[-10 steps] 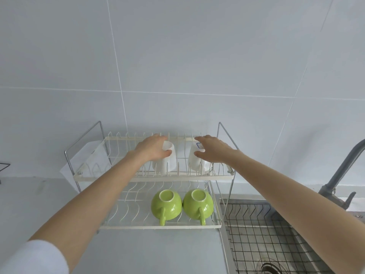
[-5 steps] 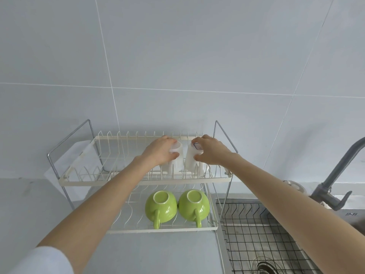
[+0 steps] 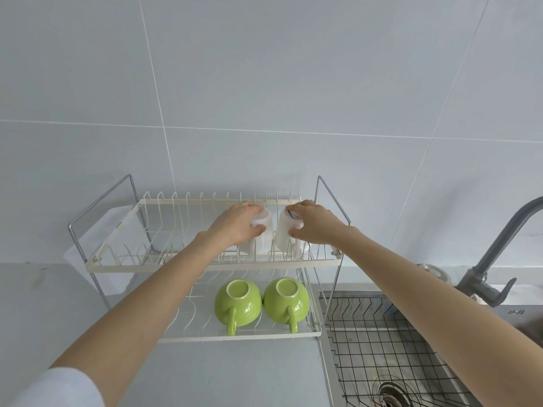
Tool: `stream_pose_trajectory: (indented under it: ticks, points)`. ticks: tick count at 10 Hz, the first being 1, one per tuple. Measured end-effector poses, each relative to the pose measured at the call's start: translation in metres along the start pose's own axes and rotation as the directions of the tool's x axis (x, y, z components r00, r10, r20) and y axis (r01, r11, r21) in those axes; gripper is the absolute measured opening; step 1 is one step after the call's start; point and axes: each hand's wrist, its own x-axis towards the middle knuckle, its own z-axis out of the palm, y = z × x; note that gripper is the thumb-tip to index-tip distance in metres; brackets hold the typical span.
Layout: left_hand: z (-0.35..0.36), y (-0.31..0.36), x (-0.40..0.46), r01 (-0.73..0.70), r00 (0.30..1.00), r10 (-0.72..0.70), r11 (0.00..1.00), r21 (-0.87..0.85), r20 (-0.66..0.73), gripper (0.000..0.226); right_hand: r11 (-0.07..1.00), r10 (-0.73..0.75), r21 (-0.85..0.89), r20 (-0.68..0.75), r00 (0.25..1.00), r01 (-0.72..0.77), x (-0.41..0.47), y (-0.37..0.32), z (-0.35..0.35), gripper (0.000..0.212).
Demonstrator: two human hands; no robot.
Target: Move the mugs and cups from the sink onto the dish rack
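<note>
Pale grey wall tiles fill the top of the view, and below them a grey counter (image 3: 229, 374) carries a two-tier cream wire dish rack (image 3: 205, 267), with the steel sink (image 3: 511, 315) just to its right. Both arms are stretched out to the rack's upper tier. The left hand (image 3: 235, 227) wraps over the top of a white cup (image 3: 260, 236), fingers curled round its upturned base, thumb on the near side. The right hand (image 3: 313, 226) grips a second white cup (image 3: 283, 235) the same way, and there's a small blue mark on that one's base. The two white cups stand upside down among the tines, just beside each other, near the tier's right end. On the lower tier, two green mugs (image 3: 238, 301) sit inverted side by side, touching, handles pointing toward the camera. A black wire grid (image 3: 379, 342) lines the sink, the drain (image 3: 390, 395) shows at the bottom, and a grey faucet (image 3: 496, 254) rises at the right.
</note>
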Motion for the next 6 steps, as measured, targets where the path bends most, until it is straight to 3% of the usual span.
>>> stream_pose_trajectory:
  ticks: [3,4,6]
  points:
    - [-0.006,0.002,0.004,0.000,0.996,0.000,1.000,-0.004,0.084,0.051,0.997,-0.012,-0.070,0.182,0.983,0.025,0.008,0.004,-0.010,0.051]
    - [-0.013,0.003,0.007,0.035,0.991,-0.040,0.998,0.045,0.128,0.048,0.984,0.025,-0.176,0.282,0.959,0.027,0.012,0.002,-0.019,0.056]
    - [-0.057,0.007,0.015,0.111,0.994,-0.112,0.989,0.097,0.005,0.047,0.973,0.039,-0.230,0.247,0.968,0.019,0.005,-0.010,-0.069,0.061]
